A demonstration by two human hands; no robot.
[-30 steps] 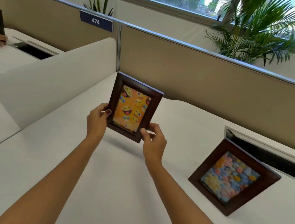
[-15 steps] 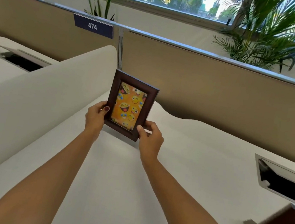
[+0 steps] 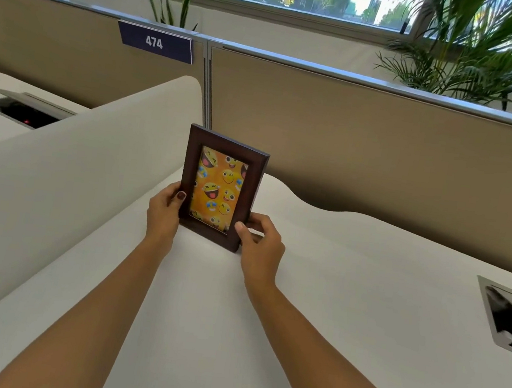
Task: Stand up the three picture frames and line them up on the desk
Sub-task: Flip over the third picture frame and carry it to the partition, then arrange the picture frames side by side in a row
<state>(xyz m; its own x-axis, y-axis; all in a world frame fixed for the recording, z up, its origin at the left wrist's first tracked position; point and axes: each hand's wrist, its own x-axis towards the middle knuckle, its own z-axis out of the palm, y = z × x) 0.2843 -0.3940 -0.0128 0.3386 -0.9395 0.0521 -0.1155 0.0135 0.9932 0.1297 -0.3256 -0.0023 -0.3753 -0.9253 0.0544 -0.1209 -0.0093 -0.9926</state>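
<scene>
Emoji frame (image 3: 221, 188) is standing upright at twelve o'clock on desk (image 3: 348, 302), left hand (image 3: 163, 214) and right hand (image 3: 261, 247) gripping its sides; two frames seemingly remaining.

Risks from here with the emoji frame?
1. The dark wooden frame with the orange emoji picture stands upright only between the left hand and right hand; its rear stand is hidden, so it may topple on release.
2. It sits close to the curved cream side divider, which it may knock.

Dark, smooth wooden picture frame (image 3: 221, 186) (slightly glossy) on a matt white desk (image 3: 348, 302).
</scene>
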